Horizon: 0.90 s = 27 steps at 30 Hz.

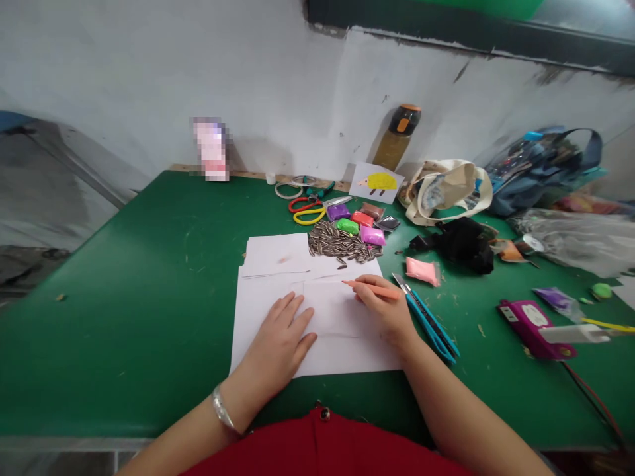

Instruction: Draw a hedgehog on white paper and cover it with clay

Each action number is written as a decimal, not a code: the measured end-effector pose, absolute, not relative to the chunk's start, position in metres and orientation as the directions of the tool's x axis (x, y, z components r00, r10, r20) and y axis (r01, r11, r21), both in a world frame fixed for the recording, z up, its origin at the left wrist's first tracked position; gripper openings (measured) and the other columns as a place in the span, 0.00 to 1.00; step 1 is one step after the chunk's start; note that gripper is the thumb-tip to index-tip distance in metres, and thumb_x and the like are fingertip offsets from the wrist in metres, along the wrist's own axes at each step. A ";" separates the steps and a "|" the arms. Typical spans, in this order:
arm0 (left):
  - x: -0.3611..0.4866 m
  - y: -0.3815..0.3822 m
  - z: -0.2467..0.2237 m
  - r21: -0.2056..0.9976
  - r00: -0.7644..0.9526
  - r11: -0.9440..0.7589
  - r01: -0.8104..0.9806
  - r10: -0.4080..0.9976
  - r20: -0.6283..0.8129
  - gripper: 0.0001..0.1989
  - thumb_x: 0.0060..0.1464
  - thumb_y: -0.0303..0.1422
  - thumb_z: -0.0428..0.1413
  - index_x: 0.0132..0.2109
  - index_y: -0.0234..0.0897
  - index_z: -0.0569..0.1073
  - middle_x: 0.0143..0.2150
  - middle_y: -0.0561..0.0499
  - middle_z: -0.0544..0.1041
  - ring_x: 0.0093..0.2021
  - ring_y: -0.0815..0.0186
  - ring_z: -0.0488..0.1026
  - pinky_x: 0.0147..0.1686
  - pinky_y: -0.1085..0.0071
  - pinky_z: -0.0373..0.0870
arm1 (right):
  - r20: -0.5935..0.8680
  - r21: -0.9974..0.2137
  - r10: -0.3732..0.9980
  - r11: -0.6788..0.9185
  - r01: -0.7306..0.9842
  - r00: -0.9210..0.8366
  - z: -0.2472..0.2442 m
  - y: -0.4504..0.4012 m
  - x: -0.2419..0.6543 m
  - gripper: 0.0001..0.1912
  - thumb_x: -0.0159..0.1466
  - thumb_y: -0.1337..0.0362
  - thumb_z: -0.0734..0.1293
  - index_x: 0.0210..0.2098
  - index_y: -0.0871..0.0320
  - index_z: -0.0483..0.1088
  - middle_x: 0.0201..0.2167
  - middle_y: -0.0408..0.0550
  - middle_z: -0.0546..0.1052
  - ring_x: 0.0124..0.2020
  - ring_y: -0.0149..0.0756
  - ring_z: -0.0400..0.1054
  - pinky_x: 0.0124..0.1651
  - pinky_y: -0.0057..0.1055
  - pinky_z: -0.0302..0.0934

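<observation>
White paper [342, 314] lies in front of me on the green table, with a smaller sheet on top of larger ones. My left hand [275, 337] rests flat on it, fingers spread. Between the fingers of my right hand [391, 317] is an orange pencil [385, 289], its tip at the small sheet's upper edge. A heap of striped sunflower seeds [342, 243] covers the paper's far part. Just right of my right hand lies a teal and black utility knife [432, 324], blade pointing away. Beyond it is a pink clay packet [421, 271].
Behind the seeds are coloured clay packets [347, 226] and yellow-handled scissors [310, 215]. A card with a yellow hedgehog [377, 182] and a bottle [397, 139] lean on the wall. Bags [446, 192] and a purple power strip [533, 327] occupy the right side.
</observation>
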<state>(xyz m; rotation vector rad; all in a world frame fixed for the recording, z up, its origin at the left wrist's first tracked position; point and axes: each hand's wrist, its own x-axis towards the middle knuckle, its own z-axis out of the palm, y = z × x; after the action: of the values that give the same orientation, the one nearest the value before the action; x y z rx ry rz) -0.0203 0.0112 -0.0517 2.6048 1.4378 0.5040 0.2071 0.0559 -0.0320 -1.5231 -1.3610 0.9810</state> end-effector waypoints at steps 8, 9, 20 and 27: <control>-0.017 0.012 -0.048 0.266 0.483 -0.529 0.806 0.847 0.223 0.16 0.60 0.35 0.52 0.53 0.33 0.69 0.60 0.37 0.65 0.63 0.48 0.56 0.59 0.49 0.59 | 0.015 -0.921 0.999 0.033 0.389 -0.050 -0.021 0.040 0.187 0.07 0.59 0.62 0.64 0.31 0.55 0.74 0.32 0.45 0.79 0.36 0.37 0.71 0.37 0.30 0.62; -0.017 0.012 -0.048 0.268 0.484 -0.531 0.804 0.846 0.224 0.16 0.60 0.34 0.52 0.53 0.33 0.69 0.60 0.37 0.65 0.64 0.48 0.55 0.59 0.49 0.58 | 0.013 -0.912 0.999 0.030 0.409 -0.046 -0.024 0.040 0.186 0.06 0.59 0.63 0.64 0.31 0.54 0.73 0.32 0.44 0.79 0.36 0.37 0.71 0.38 0.30 0.62; -0.016 0.013 -0.048 0.288 0.497 -0.547 0.786 0.836 0.233 0.17 0.60 0.33 0.51 0.55 0.35 0.67 0.59 0.41 0.68 0.63 0.49 0.57 0.59 0.46 0.56 | 0.078 -0.757 0.967 0.215 0.617 -0.241 -0.033 0.047 0.185 0.09 0.61 0.59 0.64 0.29 0.51 0.75 0.31 0.43 0.79 0.36 0.39 0.69 0.45 0.36 0.56; -0.016 0.012 -0.047 0.289 0.497 -0.548 0.785 0.836 0.233 0.17 0.60 0.33 0.51 0.55 0.36 0.67 0.59 0.41 0.68 0.63 0.50 0.57 0.59 0.46 0.56 | 0.103 -0.723 0.951 0.273 0.635 -0.292 -0.036 0.049 0.188 0.10 0.62 0.57 0.63 0.33 0.49 0.77 0.31 0.42 0.78 0.36 0.37 0.69 0.45 0.35 0.54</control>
<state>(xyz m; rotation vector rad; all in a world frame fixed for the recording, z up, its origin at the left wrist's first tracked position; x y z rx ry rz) -0.0156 0.0125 -0.0469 2.5904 1.4123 0.5251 0.1875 0.0492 -0.0355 -1.4225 -2.0176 0.7795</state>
